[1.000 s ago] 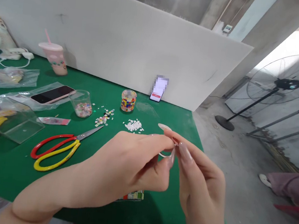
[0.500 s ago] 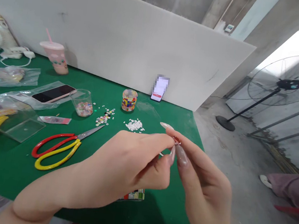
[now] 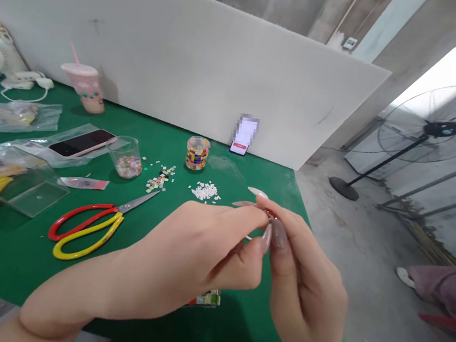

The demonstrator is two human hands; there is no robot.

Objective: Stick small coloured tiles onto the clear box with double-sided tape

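My left hand (image 3: pixel 207 245) is closed, its thumb and fingers pinched at a small reddish thing (image 3: pixel 267 213) that the fingers mostly hide. Against its other side press the thumb and fingertips of my right hand (image 3: pixel 307 273), so both hands meet over the green table. A thin white strip (image 3: pixel 249 237) shows below my left fingers; I cannot tell if it belongs to the reddish thing. Beyond the hands lies a pile of white mosaic tiles (image 3: pixel 205 191). Under my left wrist, the corner of a tile-covered piece (image 3: pixel 211 297) peeks out.
Red and yellow-handled scissors (image 3: pixel 98 225) lie at the left. Behind them are a plastic cup of tiles (image 3: pixel 128 166), scattered coloured tiles (image 3: pixel 161 179) and a mosaic-covered jar (image 3: pixel 197 154). A phone (image 3: pixel 244 136) leans on the white board (image 3: pixel 174 60). A tumbler (image 3: pixel 84 89) stands far left.
My right hand has shifted slightly left, its fingers closing in over the small reddish thing, which shows less now. My left hand has barely moved.
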